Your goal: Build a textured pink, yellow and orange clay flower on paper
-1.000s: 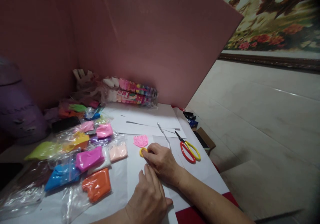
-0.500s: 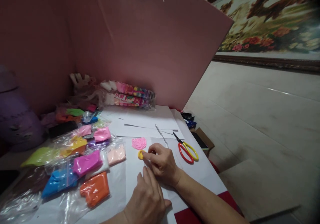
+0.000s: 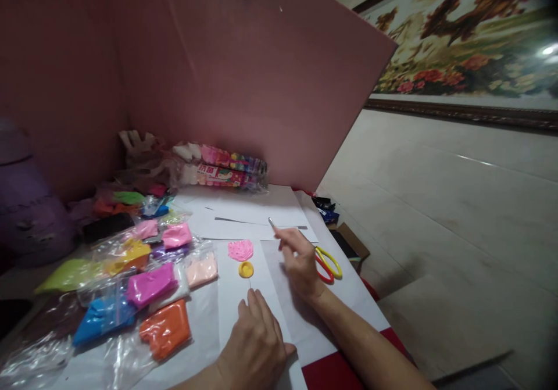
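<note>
A pink panel (image 3: 244, 76) stands behind the table, and to the right there is a tiled wall (image 3: 427, 204) with a framed picture (image 3: 471, 47). White paper (image 3: 203, 314) covers much of the table. On a paper strip (image 3: 231, 306) lies the yellow disc (image 3: 246, 269), its middle slightly hollow, and just beyond it is the pink textured piece (image 3: 240, 250). A thin line runs from the disc toward the left hand (image 3: 255, 340), which lies on the strip with its fingers close together and the thumb apart. The right hand (image 3: 300, 262) is bent over the metal tool (image 3: 271, 222), of which only the tip is visible; one cannot tell if the fingers pinch it. Beside this hand are the scissors (image 3: 330, 264), with one red and one yellow handle, and their blades are hidden. At the left, plastic bags hold coloured clay (image 3: 152, 284), with an orange packet (image 3: 165, 329) nearest to the left hand. Behind them stands a purple bottle (image 3: 32, 204).
</note>
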The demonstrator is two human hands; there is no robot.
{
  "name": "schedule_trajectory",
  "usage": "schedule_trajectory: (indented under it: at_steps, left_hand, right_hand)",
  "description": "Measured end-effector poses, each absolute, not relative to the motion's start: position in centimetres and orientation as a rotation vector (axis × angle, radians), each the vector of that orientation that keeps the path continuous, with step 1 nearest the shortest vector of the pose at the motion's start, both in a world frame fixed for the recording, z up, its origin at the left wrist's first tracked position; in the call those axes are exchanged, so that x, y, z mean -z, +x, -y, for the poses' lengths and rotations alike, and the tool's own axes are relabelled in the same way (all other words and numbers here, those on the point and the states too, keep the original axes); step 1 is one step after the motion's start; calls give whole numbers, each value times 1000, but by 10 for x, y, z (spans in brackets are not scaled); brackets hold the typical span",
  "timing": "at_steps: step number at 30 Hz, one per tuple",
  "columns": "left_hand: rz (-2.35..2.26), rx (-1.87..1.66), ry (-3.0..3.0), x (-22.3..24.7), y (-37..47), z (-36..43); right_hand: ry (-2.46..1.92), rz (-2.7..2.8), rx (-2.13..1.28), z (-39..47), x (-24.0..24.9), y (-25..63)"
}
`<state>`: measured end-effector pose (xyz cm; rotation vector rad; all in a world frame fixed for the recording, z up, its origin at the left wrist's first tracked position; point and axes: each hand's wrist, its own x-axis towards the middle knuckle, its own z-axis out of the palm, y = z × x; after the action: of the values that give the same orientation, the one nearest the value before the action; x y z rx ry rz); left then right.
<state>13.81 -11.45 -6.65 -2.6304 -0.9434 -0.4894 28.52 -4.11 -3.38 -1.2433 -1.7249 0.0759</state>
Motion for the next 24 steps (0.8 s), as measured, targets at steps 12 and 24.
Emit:
schedule_trajectory:
  at_steps: [12, 24]
  left_hand:
    - [919, 421, -2612, 62, 137, 115]
    - [921, 437, -2590, 66, 137, 114]
  right_hand:
    - [-1805, 1614, -419, -7, 26, 315]
    - [-1066, 1241, -1056, 32, 25, 272]
